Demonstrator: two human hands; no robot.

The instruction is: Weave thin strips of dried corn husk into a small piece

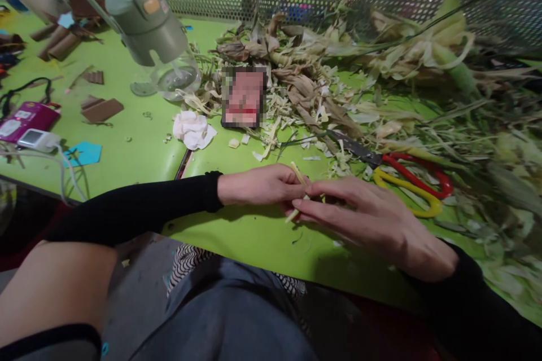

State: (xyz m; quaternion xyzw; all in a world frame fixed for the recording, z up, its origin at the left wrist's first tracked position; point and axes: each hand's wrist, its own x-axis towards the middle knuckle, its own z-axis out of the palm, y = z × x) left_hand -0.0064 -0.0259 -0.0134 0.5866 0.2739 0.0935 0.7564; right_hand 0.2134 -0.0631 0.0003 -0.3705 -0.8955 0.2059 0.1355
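Right hand (372,217) pinches a strip (291,216) near scissors (372,158) and husks (305,90).

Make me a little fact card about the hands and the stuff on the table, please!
Left hand: pinching a thin pale strip
Right hand: fingertips on the same strip
Table: green
Husks: dry-looking, heaped behind and to the right
Scissors: one red handle, one yellow
Tissue: whitish, crumpled
Phone-like thing: picture blurred
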